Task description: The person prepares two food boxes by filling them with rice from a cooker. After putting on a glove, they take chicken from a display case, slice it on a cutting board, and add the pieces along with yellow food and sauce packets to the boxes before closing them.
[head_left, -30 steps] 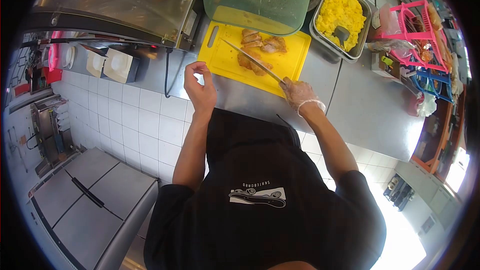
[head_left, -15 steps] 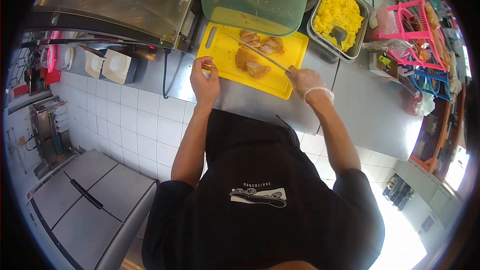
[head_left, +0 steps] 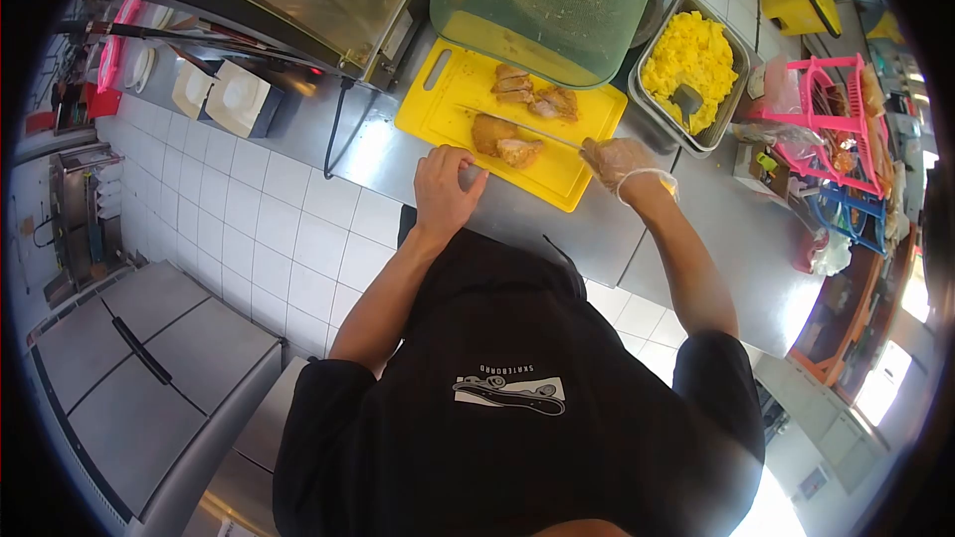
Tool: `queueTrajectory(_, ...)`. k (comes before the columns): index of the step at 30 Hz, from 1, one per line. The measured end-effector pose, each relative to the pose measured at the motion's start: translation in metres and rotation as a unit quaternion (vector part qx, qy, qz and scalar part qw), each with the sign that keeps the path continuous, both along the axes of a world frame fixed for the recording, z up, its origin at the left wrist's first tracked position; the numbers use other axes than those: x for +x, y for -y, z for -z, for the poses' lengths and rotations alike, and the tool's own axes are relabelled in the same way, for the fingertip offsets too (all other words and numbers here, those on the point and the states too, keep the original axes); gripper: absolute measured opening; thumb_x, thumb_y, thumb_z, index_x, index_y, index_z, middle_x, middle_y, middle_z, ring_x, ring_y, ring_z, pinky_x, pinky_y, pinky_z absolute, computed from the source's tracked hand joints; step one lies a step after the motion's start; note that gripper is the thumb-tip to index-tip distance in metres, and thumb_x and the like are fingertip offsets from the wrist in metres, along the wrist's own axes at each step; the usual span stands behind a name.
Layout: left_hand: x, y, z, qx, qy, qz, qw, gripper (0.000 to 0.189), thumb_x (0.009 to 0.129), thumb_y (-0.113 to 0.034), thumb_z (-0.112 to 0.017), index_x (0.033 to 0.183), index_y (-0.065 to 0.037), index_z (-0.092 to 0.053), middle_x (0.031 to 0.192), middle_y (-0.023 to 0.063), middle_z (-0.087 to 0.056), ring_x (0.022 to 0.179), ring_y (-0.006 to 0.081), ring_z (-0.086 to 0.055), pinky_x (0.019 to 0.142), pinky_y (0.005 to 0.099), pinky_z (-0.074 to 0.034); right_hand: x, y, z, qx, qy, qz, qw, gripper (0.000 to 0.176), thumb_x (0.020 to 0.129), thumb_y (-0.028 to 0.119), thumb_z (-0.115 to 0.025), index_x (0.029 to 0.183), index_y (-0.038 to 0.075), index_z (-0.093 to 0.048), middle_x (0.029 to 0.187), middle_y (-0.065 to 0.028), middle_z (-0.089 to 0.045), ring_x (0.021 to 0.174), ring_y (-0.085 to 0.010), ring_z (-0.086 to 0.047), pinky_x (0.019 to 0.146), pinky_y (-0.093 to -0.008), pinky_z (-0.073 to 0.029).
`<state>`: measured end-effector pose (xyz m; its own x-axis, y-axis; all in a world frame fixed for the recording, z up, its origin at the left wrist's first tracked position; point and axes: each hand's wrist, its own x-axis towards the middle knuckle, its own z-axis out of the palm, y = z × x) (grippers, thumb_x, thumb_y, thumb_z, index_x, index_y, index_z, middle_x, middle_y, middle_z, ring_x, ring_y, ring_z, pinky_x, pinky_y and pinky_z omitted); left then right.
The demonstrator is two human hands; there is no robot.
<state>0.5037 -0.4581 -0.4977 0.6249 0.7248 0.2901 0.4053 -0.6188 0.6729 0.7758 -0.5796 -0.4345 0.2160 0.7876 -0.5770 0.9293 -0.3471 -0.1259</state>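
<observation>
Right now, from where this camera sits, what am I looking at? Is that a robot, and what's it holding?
There is no robot here: these are a person's own hands. The picture comes from a camera worn on the person's head, looking down, so you also see their dark shirt. The right hand, in a clear glove, holds a knife over a yellow cutting board. The left hand is bare and holds nothing; it is near the board's closer edge. Browned pieces of what looks like meat lie on the board. Beside it, a metal pan holds fluffy yellow food.
</observation>
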Motion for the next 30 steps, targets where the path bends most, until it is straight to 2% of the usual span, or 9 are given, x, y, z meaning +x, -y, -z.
queueTrajectory(2, -0.003, 0.004, 0.004, -0.006, 0.003, 0.003, 1.0, 0.026, 0.073, -0.012, -0.079, 0.09, -0.008, -0.06, 0.082, 0.0052, -0.059, 0.08, 0.0254, -0.059, 0.071, 0.0393, -0.041, 0.001, 0.003, 0.005, -0.006, -0.005, -0.019, 1.0, 0.03, 0.103, 0.035, -0.046, 0.108, 0.01, -0.063, 0.096, -0.0191, -0.071, 0.091, -0.0404, -0.068, 0.079, -0.0518, -0.053)
queueTrajectory(5, -0.013, 0.005, 0.007, -0.019, 0.006, -0.029, 0.999, 0.023, 0.074, -0.009, -0.076, 0.09, -0.008, -0.06, 0.083, 0.0059, -0.059, 0.078, 0.026, -0.059, 0.072, 0.0395, -0.041, 0.004, 0.005, 0.016, 0.026, -0.015, 0.028, 0.999, 0.031, 0.103, 0.035, -0.046, 0.108, 0.01, -0.062, 0.093, -0.0205, -0.07, 0.09, -0.0404, -0.068, 0.078, -0.0512, -0.053)
queueTrajectory(7, -0.017, 0.006, 0.007, -0.034, 0.025, -0.061, 0.997, 0.02, 0.077, -0.007, -0.073, 0.091, -0.007, -0.06, 0.083, 0.0075, -0.059, 0.077, 0.0263, -0.058, 0.072, 0.0393, -0.043, 0.005, 0.01, 0.022, 0.034, -0.013, -0.028, 0.999, 0.031, 0.103, 0.036, -0.046, 0.107, 0.009, -0.062, 0.089, -0.0208, -0.069, 0.087, -0.0398, -0.068, 0.076, -0.0507, -0.053)
queueTrajectory(11, -0.027, -0.005, 0.011, -0.059, 0.04, -0.12, 0.99, 0.017, 0.08, -0.005, -0.071, 0.093, -0.005, -0.061, 0.083, 0.0087, -0.059, 0.077, 0.0251, -0.058, 0.072, 0.0385, -0.045, -0.002, 0.016, 0.011, 0.053, 0.001, 0.003, 0.999, 0.031, 0.103, 0.036, -0.047, 0.104, 0.009, -0.061, 0.085, -0.0193, -0.069, 0.083, -0.0393, -0.068, 0.074, -0.0508, -0.053)
queueTrajectory(13, -0.036, -0.011, 0.015, -0.074, 0.063, -0.182, 0.978, 0.014, 0.082, -0.004, -0.069, 0.095, -0.004, -0.061, 0.083, 0.0089, -0.059, 0.076, 0.0235, -0.058, 0.072, 0.037, -0.047, -0.008, 0.035, 0.009, 0.099, -0.062, -0.07, 0.991, 0.031, 0.103, 0.036, -0.047, 0.102, 0.008, -0.06, 0.081, -0.0183, -0.069, 0.079, -0.0382, -0.068, 0.072, -0.0508, -0.053)
queueTrajectory(15, -0.046, -0.018, 0.02, -0.081, 0.066, -0.203, 0.974, 0.012, 0.084, -0.004, -0.067, 0.094, -0.004, -0.061, 0.081, 0.0082, -0.059, 0.075, 0.0217, -0.057, 0.071, 0.0354, -0.047, -0.018, 0.042, 0.005, 0.038, -0.067, -0.094, 0.993, 0.031, 0.103, 0.036, -0.047, 0.105, 0.009, -0.061, 0.086, -0.0189, -0.069, 0.083, -0.0383, -0.068, 0.074, -0.0501, -0.054)
queueTrajectory(17, -0.055, -0.023, 0.023, -0.08, 0.067, -0.233, 0.967, 0.011, 0.085, -0.004, -0.066, 0.095, -0.003, -0.061, 0.079, 0.0074, -0.058, 0.074, 0.0204, -0.057, 0.071, 0.0342, -0.047, -0.023, 0.048, 0.008, -0.035, -0.078, -0.056, 0.995, 0.033, 0.103, 0.037, -0.046, 0.11, 0.009, -0.062, 0.092, -0.0198, -0.069, 0.087, -0.0393, -0.069, 0.076, -0.0495, -0.055)
queueTrajectory(27, -0.057, -0.029, 0.017, -0.072, 0.069, -0.23, 0.968, 0.011, 0.086, -0.003, -0.065, 0.096, -0.001, -0.062, 0.081, 0.0078, -0.06, 0.074, 0.0192, -0.057, 0.071, 0.0342, -0.047, -0.01, 0.041, 0.037, -0.038, -0.042, -0.041, 0.998, 0.036, 0.105, 0.04, -0.043, 0.116, 0.01, -0.06, 0.097, -0.0199, -0.07, 0.09, -0.0402, -0.068, 0.08, -0.049, -0.055)
queueTrajectory(30, -0.058, -0.026, 0.021, -0.079, 0.072, -0.218, 0.97, 0.012, 0.085, -0.003, -0.065, 0.097, -0.002, -0.062, 0.08, 0.0075, -0.06, 0.074, 0.0191, -0.057, 0.071, 0.0341, -0.047, -0.009, 0.046, 0.044, 0.016, -0.052, -0.027, 0.998, 0.036, 0.105, 0.04, -0.043, 0.112, 0.009, -0.06, 0.096, -0.0193, -0.07, 0.09, -0.0408, -0.068, 0.079, -0.0506, -0.054)
